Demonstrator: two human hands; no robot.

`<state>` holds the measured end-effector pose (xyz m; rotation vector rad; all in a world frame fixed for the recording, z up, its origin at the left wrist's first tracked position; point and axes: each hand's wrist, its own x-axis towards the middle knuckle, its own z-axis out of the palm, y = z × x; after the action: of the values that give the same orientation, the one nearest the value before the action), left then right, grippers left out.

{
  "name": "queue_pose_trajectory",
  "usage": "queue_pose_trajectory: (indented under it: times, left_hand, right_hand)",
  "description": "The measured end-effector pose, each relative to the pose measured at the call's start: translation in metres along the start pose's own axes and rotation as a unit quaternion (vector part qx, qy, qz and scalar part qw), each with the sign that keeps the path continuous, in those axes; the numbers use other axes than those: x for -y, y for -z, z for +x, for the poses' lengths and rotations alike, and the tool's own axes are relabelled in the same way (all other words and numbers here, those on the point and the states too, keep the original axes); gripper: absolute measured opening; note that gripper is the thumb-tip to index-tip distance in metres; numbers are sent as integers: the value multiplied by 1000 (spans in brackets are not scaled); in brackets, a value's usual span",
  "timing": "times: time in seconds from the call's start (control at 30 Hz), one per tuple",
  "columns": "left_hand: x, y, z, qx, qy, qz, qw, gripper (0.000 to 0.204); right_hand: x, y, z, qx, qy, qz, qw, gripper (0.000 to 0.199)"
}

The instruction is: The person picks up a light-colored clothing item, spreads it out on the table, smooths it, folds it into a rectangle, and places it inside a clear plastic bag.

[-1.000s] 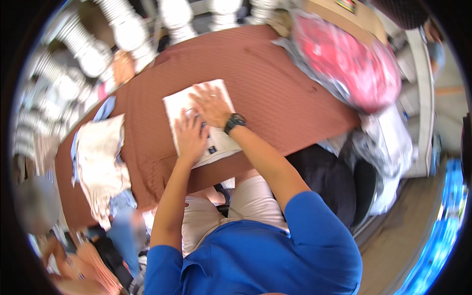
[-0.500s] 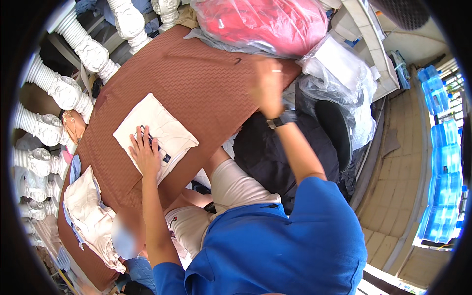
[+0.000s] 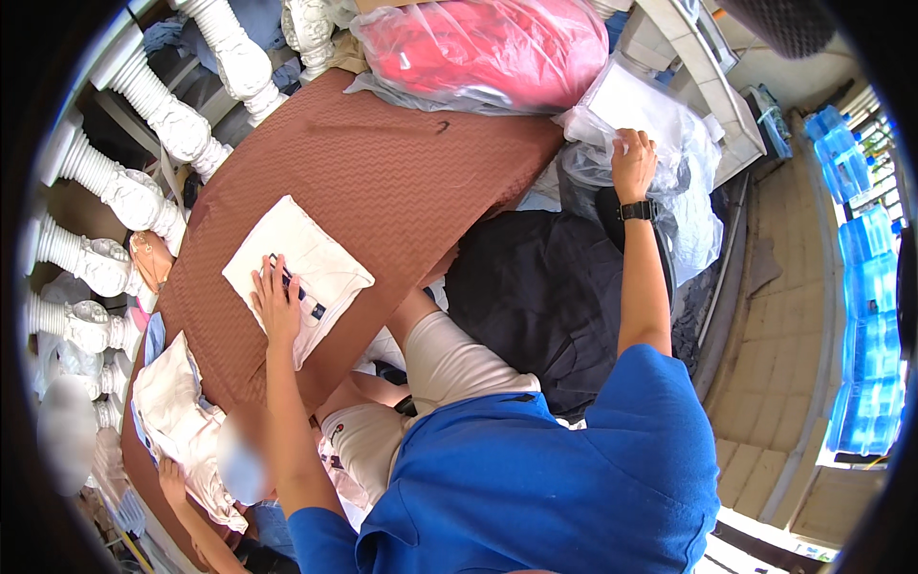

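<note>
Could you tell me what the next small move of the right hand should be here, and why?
Probably to close the right hand on the clear plastic bags it rests on, pulling one toward the brown textured table cover. The left hand lies flat on the folded white garment, which has no bag around it yet.

1 head-worn fisheye view looks steeply down from close above onto the brown textured tablecloth (image 3: 382,182) and the person's lap.
</note>
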<state>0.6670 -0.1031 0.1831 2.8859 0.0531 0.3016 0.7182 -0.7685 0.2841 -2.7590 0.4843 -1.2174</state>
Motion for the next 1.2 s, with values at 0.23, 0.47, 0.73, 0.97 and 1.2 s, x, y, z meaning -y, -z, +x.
queue_pose_trajectory:
  times: [0.23,0.47,0.73,0.97,1.2]
  left_hand:
    - [3,22,-8,-30,-27,-58,998,59]
    - [19,25,-19,-91,-55,-90,990,53]
    - [-7,34,-29,-127,-44,-116,984,44]
    - [-7,46,-57,-124,-6,-160,979,42]
    - [-15,62,-79,-126,13,-245,961,45]
  right_hand:
    - [-12,7,7,18,2,173,985,26]
    - [-4,3,9,24,51,-4,998,18]
    - [-15,17,10,41,153,-44,986,26]
    - [13,13,17,3,141,-111,984,25]
    - [70,54,29,-39,51,36,997,12]
